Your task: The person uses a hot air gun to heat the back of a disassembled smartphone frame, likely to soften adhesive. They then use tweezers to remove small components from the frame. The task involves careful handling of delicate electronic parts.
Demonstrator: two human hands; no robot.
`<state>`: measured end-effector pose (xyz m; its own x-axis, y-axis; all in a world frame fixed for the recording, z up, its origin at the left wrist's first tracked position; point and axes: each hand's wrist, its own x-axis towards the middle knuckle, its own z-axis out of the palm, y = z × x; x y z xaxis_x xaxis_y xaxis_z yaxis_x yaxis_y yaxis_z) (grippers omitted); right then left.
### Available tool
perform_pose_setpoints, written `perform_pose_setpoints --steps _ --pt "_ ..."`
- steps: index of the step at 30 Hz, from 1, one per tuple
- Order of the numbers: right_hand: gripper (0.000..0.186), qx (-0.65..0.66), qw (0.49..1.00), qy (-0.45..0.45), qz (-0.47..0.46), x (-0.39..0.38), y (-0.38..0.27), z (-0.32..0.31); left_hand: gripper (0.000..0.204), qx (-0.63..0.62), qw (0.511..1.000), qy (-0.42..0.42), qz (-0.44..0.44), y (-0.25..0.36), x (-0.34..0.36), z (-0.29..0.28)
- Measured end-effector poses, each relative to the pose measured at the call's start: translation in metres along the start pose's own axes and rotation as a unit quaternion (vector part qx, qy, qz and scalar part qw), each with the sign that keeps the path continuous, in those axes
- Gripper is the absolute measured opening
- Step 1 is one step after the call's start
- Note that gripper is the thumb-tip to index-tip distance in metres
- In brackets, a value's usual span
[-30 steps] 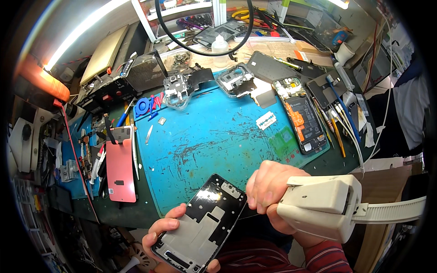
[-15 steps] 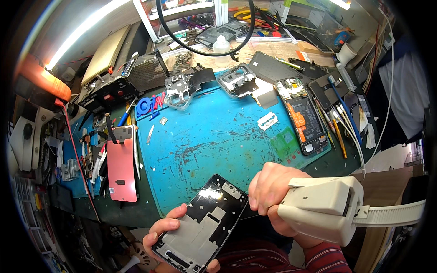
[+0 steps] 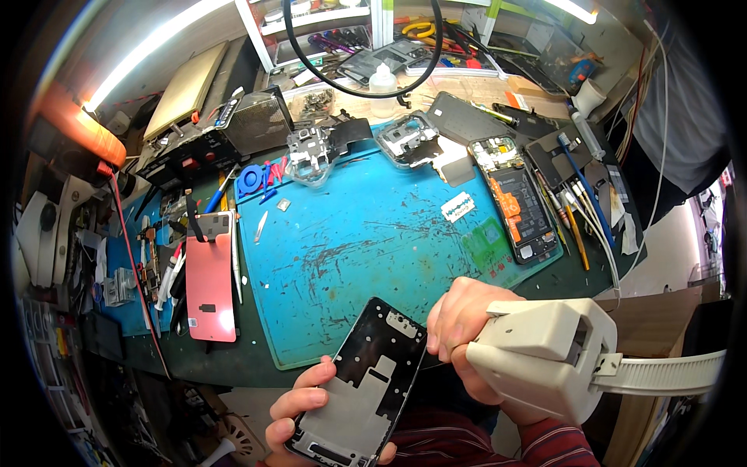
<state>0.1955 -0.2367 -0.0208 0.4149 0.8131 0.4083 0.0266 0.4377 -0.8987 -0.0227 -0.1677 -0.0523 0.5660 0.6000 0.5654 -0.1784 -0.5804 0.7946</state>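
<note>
A black phone frame (image 3: 352, 389) with a large grey patch on its inner side is tilted in front of me. My left hand (image 3: 303, 409) grips it along its lower left side, thumb at the bottom edge. My right hand (image 3: 467, 319) has its fingers curled together at the frame's upper right edge. Whatever is pinched in them is hidden. A beige plastic housing (image 3: 537, 350) with a ribbed strap overlaps the back of that hand; whether the hand holds it cannot be told.
A blue mat (image 3: 334, 272) covers the bench. On it lie a razor blade (image 3: 457, 207) and an opened phone (image 3: 517, 202) showing its battery. Left of it is a pink panel (image 3: 210, 292). Brushes (image 3: 580, 233), a dropper bottle (image 3: 383, 80) and a black cable loop (image 3: 364, 96) stand around.
My left hand and the phone frame have shifted slightly right, and the glare on the frame is gone. The right hand stays near its edge; the beige housing has tilted slightly.
</note>
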Motion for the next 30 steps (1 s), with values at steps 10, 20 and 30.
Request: perform_pose_setpoints --steps 10,20,30 --pt "0.024 0.011 0.995 0.095 0.015 -0.003 -0.012 0.017 0.124 -0.073 0.997 -0.021 0.03 -0.001 -0.007 0.008" --pt "0.057 0.242 0.928 -0.043 0.28 -0.043 -0.068 -0.004 0.116 0.046 0.981 0.117 0.15 -0.041 -0.057 0.008" --pt "0.046 0.125 0.915 -0.095 0.372 -0.052 -0.072 0.004 0.099 -0.123 0.939 0.095 0.306 -0.041 -0.025 0.05"
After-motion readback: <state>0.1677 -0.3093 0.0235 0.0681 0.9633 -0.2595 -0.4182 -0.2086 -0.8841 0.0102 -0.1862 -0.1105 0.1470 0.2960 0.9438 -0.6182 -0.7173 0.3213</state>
